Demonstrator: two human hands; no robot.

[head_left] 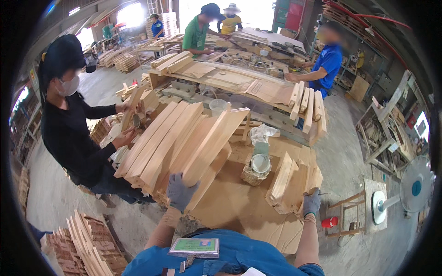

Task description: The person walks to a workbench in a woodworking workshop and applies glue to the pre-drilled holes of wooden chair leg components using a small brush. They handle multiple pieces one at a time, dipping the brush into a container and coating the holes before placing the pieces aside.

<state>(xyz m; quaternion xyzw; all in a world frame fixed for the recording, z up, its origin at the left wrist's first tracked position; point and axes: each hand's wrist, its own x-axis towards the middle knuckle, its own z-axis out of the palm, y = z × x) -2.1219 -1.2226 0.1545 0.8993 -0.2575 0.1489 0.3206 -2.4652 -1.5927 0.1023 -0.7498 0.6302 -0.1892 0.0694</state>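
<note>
Daylight burns out the rear opening (258,14) and left window (130,14); the foreground is evenly bright, shadows soft. Fisheye bends the bench (221,83), black fills all 4 corners, faces (328,36) are blurred.

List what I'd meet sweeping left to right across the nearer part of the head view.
Co-worker in a black top → left hand's gloved fingers → open round tub with white contents → right hand's gloved fingers → red container → electric fan.
</note>
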